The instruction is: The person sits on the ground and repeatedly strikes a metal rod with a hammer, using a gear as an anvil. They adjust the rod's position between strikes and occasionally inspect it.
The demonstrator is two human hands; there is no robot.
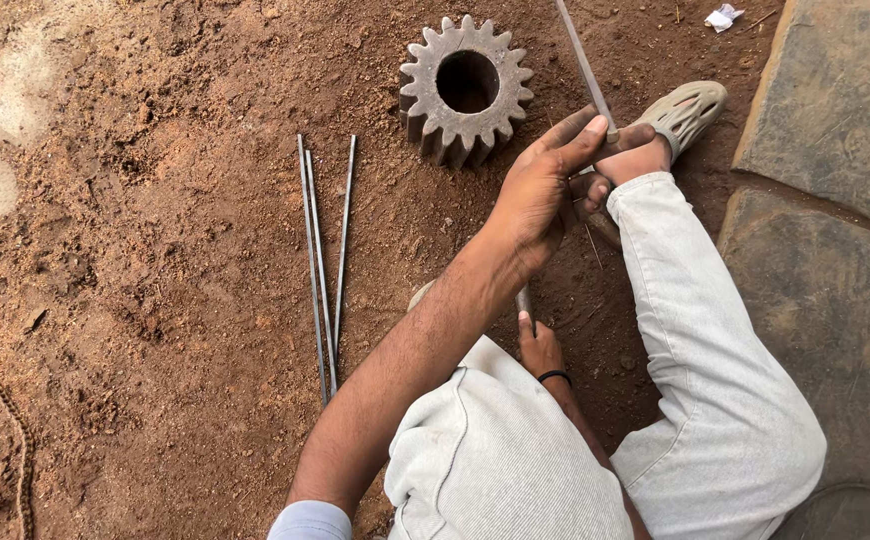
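My left hand (545, 190) is closed around a thin grey metal rod (583, 62), with the fingers wrapped over it beside my ankle. The rod slants from the top edge down behind that hand. Its lower end comes out near my right hand (538, 347), which wears a black wristband and grips that end between my knees. A worn, toothed metal gear (423, 110) with a round hole lies on the dirt just beyond my left hand, apart from it.
Three more thin rods (320, 270) lie side by side on the reddish dirt to the left. My foot in a beige clog (690, 110) rests by grey stone slabs (835, 250) on the right. A white paper scrap (723, 17) lies at the top. A rope (17, 440) curls at lower left.
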